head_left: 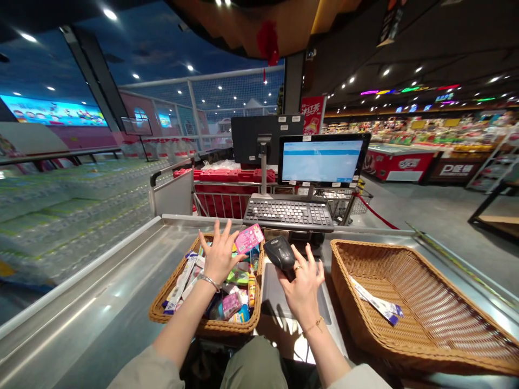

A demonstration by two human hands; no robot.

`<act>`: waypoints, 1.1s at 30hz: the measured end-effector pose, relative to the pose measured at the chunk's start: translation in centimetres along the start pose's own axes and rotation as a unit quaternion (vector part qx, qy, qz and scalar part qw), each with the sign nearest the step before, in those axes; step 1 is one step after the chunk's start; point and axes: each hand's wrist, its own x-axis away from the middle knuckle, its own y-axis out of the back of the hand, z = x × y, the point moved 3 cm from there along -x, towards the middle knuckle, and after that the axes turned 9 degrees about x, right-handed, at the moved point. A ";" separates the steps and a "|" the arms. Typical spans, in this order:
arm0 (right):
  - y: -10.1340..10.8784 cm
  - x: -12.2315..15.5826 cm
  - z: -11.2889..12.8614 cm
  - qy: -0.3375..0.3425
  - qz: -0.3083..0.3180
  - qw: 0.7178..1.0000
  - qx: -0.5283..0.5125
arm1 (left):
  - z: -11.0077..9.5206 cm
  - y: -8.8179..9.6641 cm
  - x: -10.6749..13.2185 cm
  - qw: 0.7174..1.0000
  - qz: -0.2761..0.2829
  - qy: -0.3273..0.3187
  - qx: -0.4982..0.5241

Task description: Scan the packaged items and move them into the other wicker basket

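Observation:
My left hand (221,254) is raised over the left wicker basket (162,310), which is full of small packaged goods. Its thumb and forefinger pinch a small pink packet (249,238) while the other fingers spread upward. My right hand (303,286) grips a black handheld barcode scanner (279,253), whose head points toward the pink packet. Both hands hover just in front of the keyboard (288,213).
A wide wicker basket (430,308) on the right holds one long white-and-blue packet (377,302). Behind stand a lit touchscreen (322,160), a second monitor's back (259,135), red shopping baskets (227,175) and a metal counter (101,302). Stacked bottled water fills the left.

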 end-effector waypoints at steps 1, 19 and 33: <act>0.1 0.0 0.1 0.003 0.004 1.000 0.000 | -0.2 -0.1 -0.4 1.000 -0.001 -0.003 0.002; 0.7 0.1 1.1 0.044 0.052 0.997 -0.028 | -1.7 -0.6 -2.7 1.000 0.024 -0.002 0.017; 0.8 0.2 1.1 0.053 0.057 0.996 -0.039 | -1.6 -0.9 -2.8 1.000 0.012 -0.010 0.016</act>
